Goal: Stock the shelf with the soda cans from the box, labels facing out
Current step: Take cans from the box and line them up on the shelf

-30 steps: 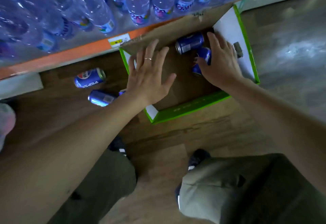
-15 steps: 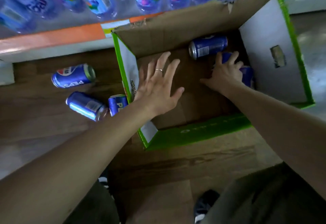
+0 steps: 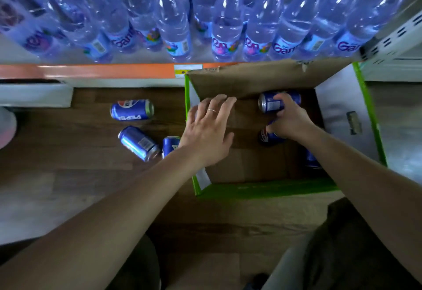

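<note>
An open cardboard box with green sides (image 3: 262,189) stands on the wooden floor against the shelf's orange edge (image 3: 91,71). Inside it, my right hand (image 3: 291,120) curls its fingers over a blue soda can (image 3: 269,103) lying at the back. A second can (image 3: 269,138) sits under that hand's thumb, and a third (image 3: 311,159) shows beside my forearm. My left hand (image 3: 209,132) hovers with spread fingers over the box's left wall, holding nothing. Three more blue cans lie on the floor to the left (image 3: 132,109), (image 3: 138,142), (image 3: 170,145).
Rows of clear water bottles (image 3: 173,27) fill the shelf above the orange edge. A white shelf upright (image 3: 392,45) stands at the right. My knees and a shoe are at the bottom of the view. A pale pink object (image 3: 5,127) is at the far left edge.
My right hand has shifted from the lower can up to the can at the back of the box and curled over it. My left hand stays spread over the box's left wall.
</note>
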